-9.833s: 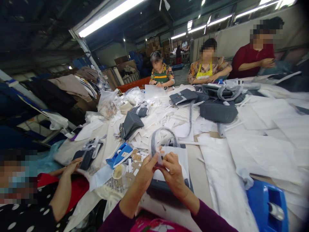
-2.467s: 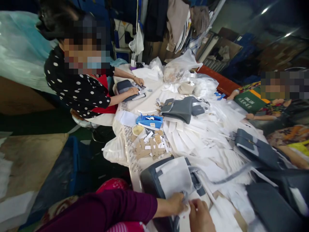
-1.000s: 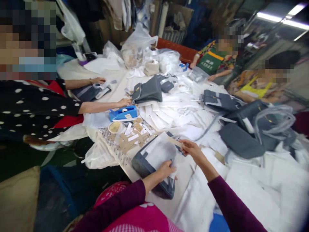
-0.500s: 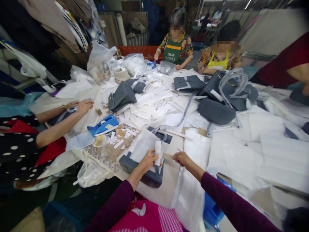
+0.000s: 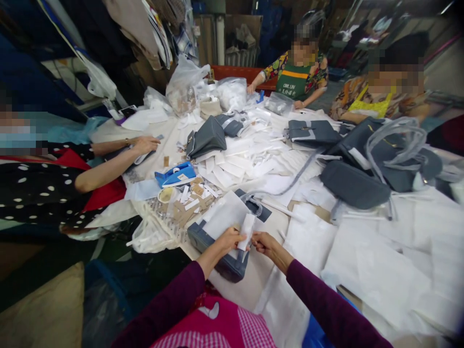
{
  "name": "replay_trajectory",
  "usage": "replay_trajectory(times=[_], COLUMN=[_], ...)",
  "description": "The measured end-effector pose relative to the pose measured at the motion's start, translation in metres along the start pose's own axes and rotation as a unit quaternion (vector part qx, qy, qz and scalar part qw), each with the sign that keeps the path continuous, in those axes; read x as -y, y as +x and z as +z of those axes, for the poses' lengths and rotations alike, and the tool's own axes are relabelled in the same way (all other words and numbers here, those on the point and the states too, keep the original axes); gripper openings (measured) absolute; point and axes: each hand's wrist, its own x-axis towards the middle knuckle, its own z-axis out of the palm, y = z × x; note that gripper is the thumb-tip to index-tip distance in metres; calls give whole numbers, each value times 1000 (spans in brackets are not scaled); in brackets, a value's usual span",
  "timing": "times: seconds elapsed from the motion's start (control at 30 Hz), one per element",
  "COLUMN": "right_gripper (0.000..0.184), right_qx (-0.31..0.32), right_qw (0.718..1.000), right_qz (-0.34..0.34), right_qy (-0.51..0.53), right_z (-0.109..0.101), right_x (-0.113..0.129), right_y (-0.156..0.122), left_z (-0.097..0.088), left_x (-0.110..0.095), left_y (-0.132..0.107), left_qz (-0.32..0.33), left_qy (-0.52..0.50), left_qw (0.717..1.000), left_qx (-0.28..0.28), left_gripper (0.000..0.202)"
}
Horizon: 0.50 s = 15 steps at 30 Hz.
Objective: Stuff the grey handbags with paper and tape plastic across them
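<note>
A dark grey handbag (image 5: 232, 270) lies on the table in front of me, with a white sheet (image 5: 226, 215) over its upper part. My left hand (image 5: 231, 239) rests over the bag, its fingers closed on a narrow white strip (image 5: 248, 231) that stands up at a slant. Close against the right edge of that strip is my right hand (image 5: 265, 242), fingers pinched together. Whatever sits in that pinch is too small to make out. Near the strip's upper end, the bag's wrapped handle (image 5: 255, 209) curves above a dark flap.
A blue iron-shaped tool (image 5: 176, 175) and cardboard scraps (image 5: 195, 198) lie to the left. More grey bags (image 5: 355, 183) and white sheets (image 5: 384, 241) cover the right side. White strips (image 5: 235, 162) are heaped mid-table. Several co-workers sit around; one polka-dot sleeve (image 5: 47, 179) is at left.
My right hand has moved left, from apart on the right to the white strip in my left hand. The camera view has turned left. The left co-worker's hands have shifted a little.
</note>
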Motion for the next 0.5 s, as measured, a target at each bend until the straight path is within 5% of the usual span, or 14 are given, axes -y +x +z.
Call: replay_trajectory(times=[0.37, 0.43, 0.5], right_gripper=[27, 37, 28], right_qx=[-8, -34, -74], right_qw=[983, 964, 930], right_qz=[-139, -203, -276], right_qy=[-119, -166, -230], right_z=[-13, -15, -17], right_x=[0, -6, -10], right_y=[-21, -31, -38], left_z=[-5, -6, -6], left_x=[14, 17, 19], left_y=[8, 11, 13], left_qz=[-6, -8, -11], left_qy=[11, 10, 11], left_qw=[1000, 1000, 1000], left_qx=[-9, -14, -18], left_gripper=[49, 47, 44])
